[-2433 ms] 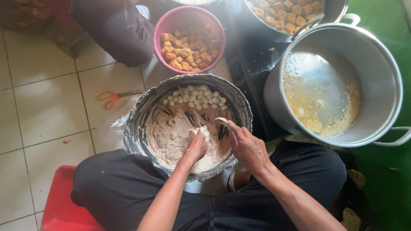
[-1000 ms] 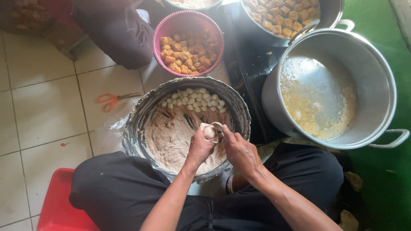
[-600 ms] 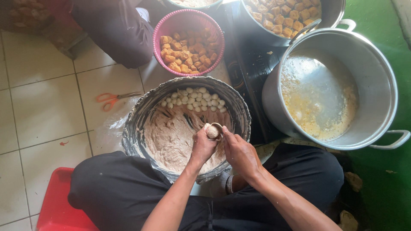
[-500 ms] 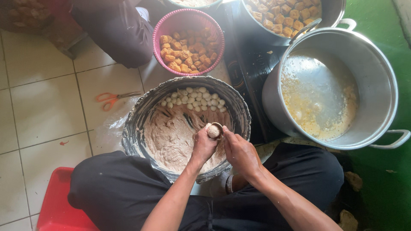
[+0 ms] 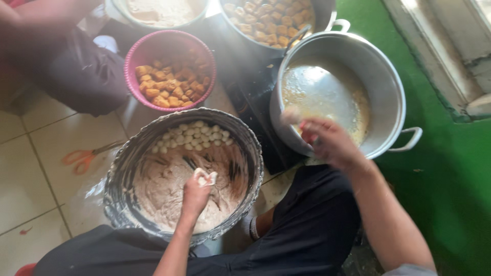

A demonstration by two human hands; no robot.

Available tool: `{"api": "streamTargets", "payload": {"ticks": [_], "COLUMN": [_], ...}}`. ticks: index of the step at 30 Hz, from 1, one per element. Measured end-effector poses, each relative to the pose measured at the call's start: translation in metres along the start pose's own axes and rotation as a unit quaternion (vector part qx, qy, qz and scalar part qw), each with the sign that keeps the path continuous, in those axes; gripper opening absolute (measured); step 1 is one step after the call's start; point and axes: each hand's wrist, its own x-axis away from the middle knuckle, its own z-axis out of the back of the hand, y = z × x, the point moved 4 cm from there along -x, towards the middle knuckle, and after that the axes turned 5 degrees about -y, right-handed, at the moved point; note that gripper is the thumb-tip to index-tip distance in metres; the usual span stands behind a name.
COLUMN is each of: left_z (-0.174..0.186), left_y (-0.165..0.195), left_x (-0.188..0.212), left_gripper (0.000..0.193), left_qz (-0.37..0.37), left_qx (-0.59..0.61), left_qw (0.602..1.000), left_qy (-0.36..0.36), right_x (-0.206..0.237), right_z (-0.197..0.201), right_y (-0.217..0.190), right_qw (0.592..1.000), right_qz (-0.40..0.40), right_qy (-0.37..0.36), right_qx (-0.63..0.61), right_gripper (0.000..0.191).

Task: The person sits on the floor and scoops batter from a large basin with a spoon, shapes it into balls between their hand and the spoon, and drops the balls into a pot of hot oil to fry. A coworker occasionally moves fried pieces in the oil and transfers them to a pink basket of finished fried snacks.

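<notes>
My left hand (image 5: 196,193) is inside a big dented metal bowl (image 5: 254,153), closed on a lump of pale paste that squeezes out above the fist. Greyish paste (image 5: 158,191) fills the bowl, and several small white balls (image 5: 197,135) lie along its far side. My right hand (image 5: 327,142), blurred by motion, is over the near rim of a large steel pot (image 5: 391,89) of cloudy yellowish liquid (image 5: 327,92). Its fingers are closed on a spoon with a pale ball (image 5: 291,115) at the tip.
A pink basket (image 5: 134,53) of fried golden pieces sits beyond the bowl. A second pot (image 5: 266,23) of fried pieces and another bowl (image 5: 158,10) stand at the top. Orange scissors (image 5: 84,156) lie on the tiles at left. Another person's dark-clad leg (image 5: 76,71) is at upper left. Green floor (image 5: 450,184) lies to the right.
My right hand has left the bowl and swung right to the steel pot, carrying the formed ball. My left hand stays in the bowl with paste. The view has shifted closer.
</notes>
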Motion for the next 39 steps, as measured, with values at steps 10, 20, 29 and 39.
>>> {"api": "streamTargets", "payload": {"ticks": [10, 20, 29, 39], "left_z": [0.011, 0.024, 0.071, 0.038], "left_y": [-0.021, -0.008, -0.022, -0.032], "left_x": [-0.007, -0.021, -0.084, -0.072], "left_gripper": [0.029, 0.018, 0.039, 0.032], "left_qz": [0.045, 0.007, -0.039, -0.14], "left_qx": [-0.046, -0.072, -0.151, -0.174], "left_qw": [0.998, 0.989, 0.968, 0.973], "left_qy": [0.024, 0.132, 0.197, -0.059], "right_x": [-0.06, -0.058, -0.001, 0.008], "right_z": [0.12, 0.122, 0.05, -0.017], "right_y": [-0.005, -0.009, -0.025, 0.008], "right_qw": [0.877, 0.783, 0.877, 0.932], "right_qz": [0.016, 0.09, 0.168, 0.168], "right_qy": [0.248, 0.288, 0.265, 0.146], "right_qx": [0.412, 0.544, 0.364, 0.287], "right_gripper": [0.036, 0.039, 0.042, 0.04]}}
